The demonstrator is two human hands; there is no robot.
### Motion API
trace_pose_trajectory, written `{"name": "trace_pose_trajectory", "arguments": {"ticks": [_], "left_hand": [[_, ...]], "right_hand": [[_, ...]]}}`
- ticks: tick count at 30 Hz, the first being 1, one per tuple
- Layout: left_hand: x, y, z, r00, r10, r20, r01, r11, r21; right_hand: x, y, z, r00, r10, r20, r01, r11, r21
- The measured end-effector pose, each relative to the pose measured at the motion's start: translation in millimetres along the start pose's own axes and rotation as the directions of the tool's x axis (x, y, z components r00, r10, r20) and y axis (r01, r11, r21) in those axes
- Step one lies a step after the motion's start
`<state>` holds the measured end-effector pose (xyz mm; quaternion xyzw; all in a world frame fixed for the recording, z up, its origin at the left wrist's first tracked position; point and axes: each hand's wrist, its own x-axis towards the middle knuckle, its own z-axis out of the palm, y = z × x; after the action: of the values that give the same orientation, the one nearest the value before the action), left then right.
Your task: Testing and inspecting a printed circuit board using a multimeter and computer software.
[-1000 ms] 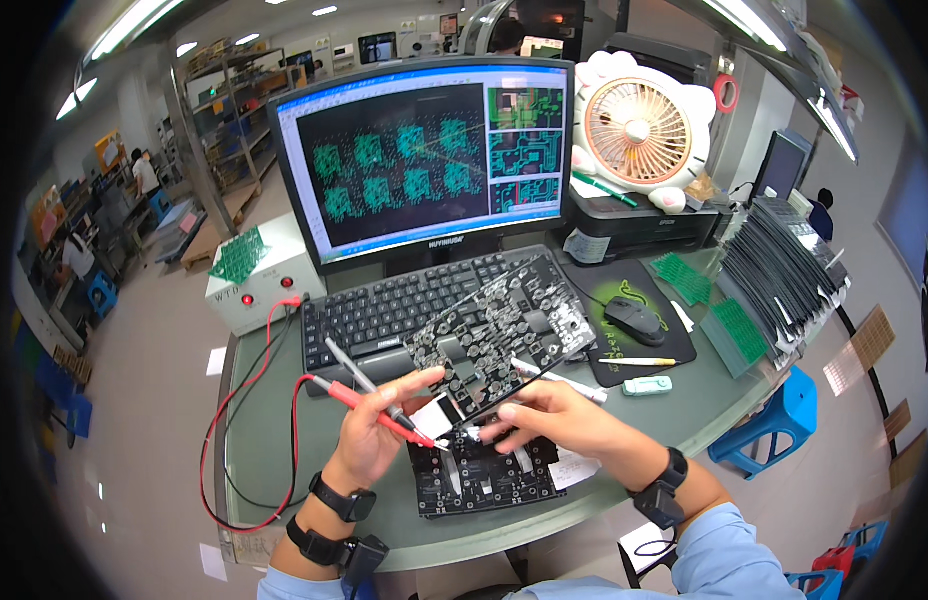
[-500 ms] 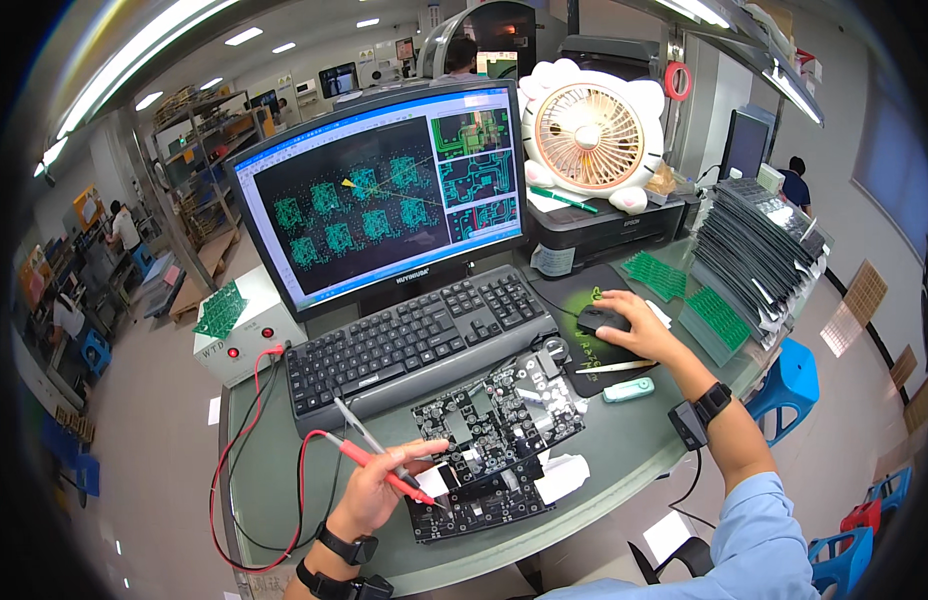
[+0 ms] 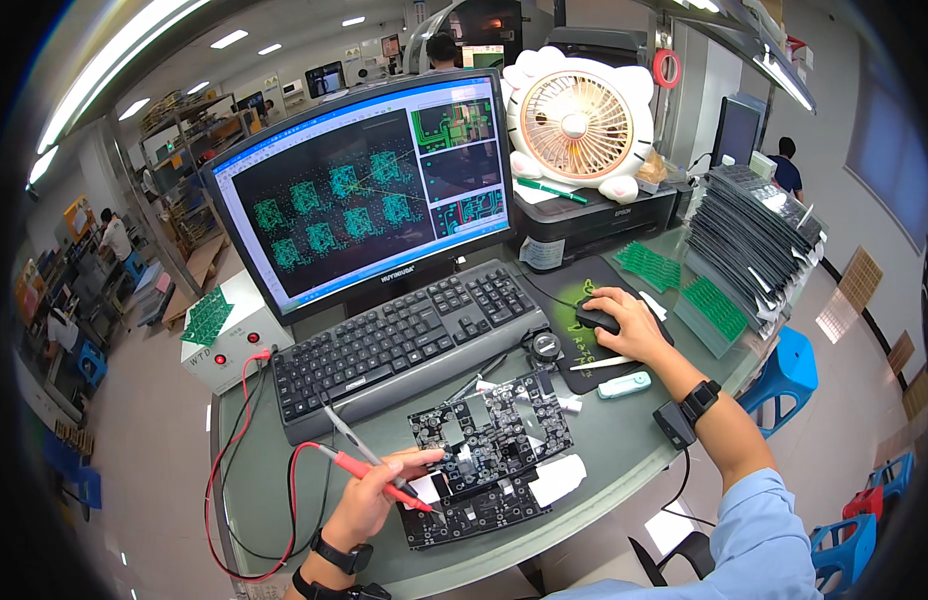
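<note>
– what does the left hand [image 3: 372,498] grip at the desk?

– a red probe [image 3: 354,466] and a slim grey pen-shaped tool [image 3: 346,430], fingers closed around both. the probe's tip points down at the lower black circuit board [image 3: 479,512]; whether it touches, i cannot tell.

– and the upper black circuit board [image 3: 504,428]?

– it overlaps the lower one, in front of the keyboard [image 3: 404,340], left fingertips at its edge.

– the right hand [image 3: 629,325]?

– draped over a black mouse [image 3: 593,318] on its pad [image 3: 569,332], right of the keyboard.
</note>
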<state>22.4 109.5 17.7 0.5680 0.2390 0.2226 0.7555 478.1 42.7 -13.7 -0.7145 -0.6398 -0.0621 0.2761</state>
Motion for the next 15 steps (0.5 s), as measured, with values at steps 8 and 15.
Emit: {"name": "trace_pose_trajectory", "arguments": {"ticks": [8,15], "left_hand": [[0.4,-0.1,3.7,0.998,0.018,-0.061,-0.016,0.999,0.031],[0.0,-2.1,1.4,0.998,0.024,-0.056,-0.023,1.000,0.015]], "right_hand": [[-2.6,1.3,-1.0,1.000,0.015,-0.025,-0.017,0.999,-0.051],[-1.8,1.2,-0.3,1.000,-0.008,-0.026,0.006,0.999,-0.040]]}}
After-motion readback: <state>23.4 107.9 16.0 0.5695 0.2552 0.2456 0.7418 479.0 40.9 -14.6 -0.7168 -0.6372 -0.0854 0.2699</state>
